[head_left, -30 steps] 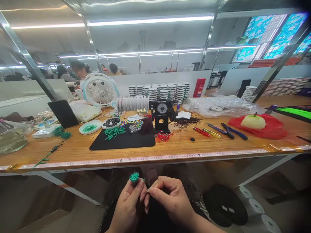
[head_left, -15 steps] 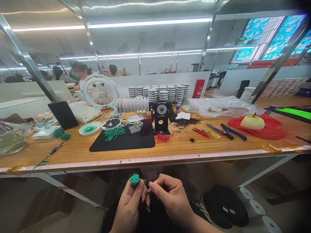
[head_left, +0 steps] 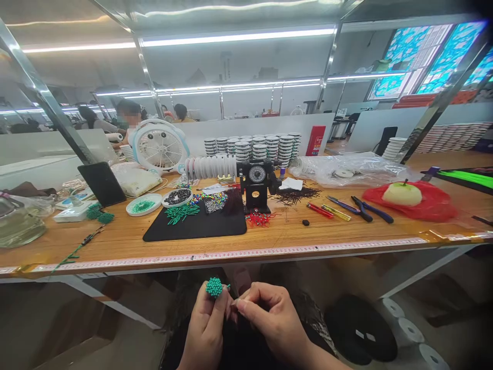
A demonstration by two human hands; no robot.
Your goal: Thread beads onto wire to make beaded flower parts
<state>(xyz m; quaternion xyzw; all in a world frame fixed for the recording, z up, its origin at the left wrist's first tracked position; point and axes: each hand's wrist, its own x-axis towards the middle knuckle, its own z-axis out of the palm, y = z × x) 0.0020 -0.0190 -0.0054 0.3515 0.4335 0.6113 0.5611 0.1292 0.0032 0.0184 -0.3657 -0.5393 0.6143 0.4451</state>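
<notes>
Low in the view, above my lap, my left hand [head_left: 206, 324] holds a small round cluster of green beads [head_left: 214, 287] between thumb and fingers. A short wire end sticks out of the cluster to the right. My right hand [head_left: 265, 318] sits close beside it, with thumb and forefinger pinched on a thin strand [head_left: 234, 302] next to the left fingertips. The strand is too fine to tell its material. Dark cloth [head_left: 246, 344] covers my lap beneath both hands.
A wooden workbench [head_left: 285, 231] with a measuring tape along its edge lies ahead, holding a black mat [head_left: 194, 228], bead dishes [head_left: 177, 197], a dial-faced winder [head_left: 257, 187], pliers [head_left: 362, 209], and a red bag [head_left: 410, 201]. A co-worker [head_left: 129, 117] sits beyond a white fan [head_left: 159, 145].
My right fingertips have dropped slightly and now sit level with the strand near the left hand. The green cluster has barely moved, and the bench has shifted slightly in view.
</notes>
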